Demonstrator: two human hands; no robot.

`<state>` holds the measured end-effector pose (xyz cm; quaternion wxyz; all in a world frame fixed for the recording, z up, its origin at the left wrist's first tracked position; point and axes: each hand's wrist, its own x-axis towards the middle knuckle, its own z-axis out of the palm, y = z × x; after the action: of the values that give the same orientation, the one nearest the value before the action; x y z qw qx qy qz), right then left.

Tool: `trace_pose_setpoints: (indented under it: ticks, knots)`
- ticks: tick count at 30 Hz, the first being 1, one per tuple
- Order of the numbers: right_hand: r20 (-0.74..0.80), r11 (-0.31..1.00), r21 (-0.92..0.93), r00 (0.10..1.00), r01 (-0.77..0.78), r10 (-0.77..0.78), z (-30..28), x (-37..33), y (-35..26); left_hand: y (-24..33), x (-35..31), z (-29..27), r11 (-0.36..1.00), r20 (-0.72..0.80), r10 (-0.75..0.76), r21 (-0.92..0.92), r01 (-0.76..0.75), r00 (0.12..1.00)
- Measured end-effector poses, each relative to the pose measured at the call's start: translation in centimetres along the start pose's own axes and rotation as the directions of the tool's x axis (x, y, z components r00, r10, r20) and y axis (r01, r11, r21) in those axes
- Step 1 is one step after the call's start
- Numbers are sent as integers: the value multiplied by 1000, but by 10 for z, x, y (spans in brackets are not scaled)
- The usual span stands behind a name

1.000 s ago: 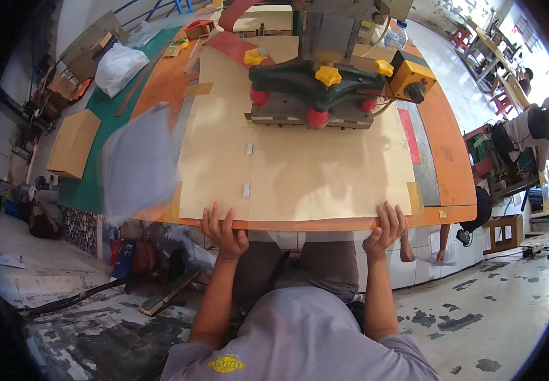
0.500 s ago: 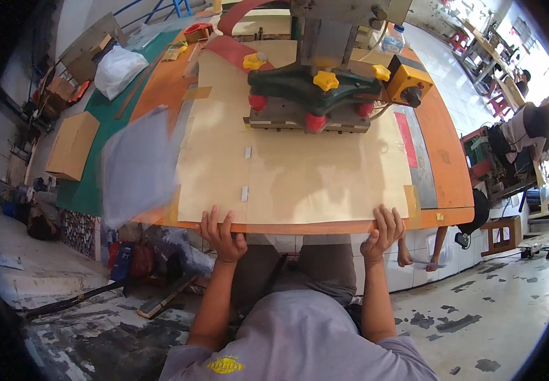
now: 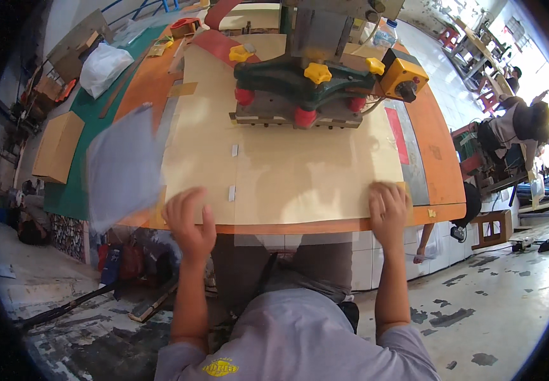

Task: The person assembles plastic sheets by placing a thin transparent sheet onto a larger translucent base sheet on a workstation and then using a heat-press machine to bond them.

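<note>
A large cream sheet [image 3: 312, 190] lies flat on the orange tabletop [image 3: 447, 203], with two small white tabs [image 3: 231, 193] on its left half. At the sheet's front left corner, my left hand [image 3: 190, 223] is raised a little, fingers stretched and thumb apart, holding nothing. My right hand [image 3: 389, 213] rests its fingers near the front right corner, slightly blurred, with nothing seen in its grip. Beyond both hands, a dark green press head [image 3: 312, 86] with yellow knobs and red feet stands over the sheet's far part. Left of my left hand lies a pale translucent sheet [image 3: 125, 165].
A yellow control box [image 3: 403, 76] juts from the press's right side. On the left stand a cardboard box [image 3: 59, 147] and a white plastic bag [image 3: 104, 68]. Another person's hand [image 3: 420, 254] shows below the table's right edge; a person [image 3: 531, 124] is farther right.
My left hand has moved left and lifted from the front edge. My right hand has reached farther over the sheet. The whole view has shifted slightly left.
</note>
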<state>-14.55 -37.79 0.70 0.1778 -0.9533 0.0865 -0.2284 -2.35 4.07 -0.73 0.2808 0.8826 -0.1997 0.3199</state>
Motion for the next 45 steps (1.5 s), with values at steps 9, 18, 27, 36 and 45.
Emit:
trace_pose_setpoints:
  ticks: [9,18,27,36,45]
  knots:
    - [185,998,66,983,8,-21,65,131,39,-38,112,83,994,458,-56,-57,92,887]
    - [105,963,264,994,-54,27,79,147,40,-54,136,140,997,473,-38,-47,68,880]
    - [75,959,282,997,-16,-5,76,142,43,-51,128,122,987,539,-17,-123,99,842]
    - [117,985,164,990,56,-75,17,77,5,-12,79,45,956,538,138,-291,29,831]
    - [207,985,70,963,160,-171,13,41,-8,2,49,28,949,577,299,-266,-172,760]
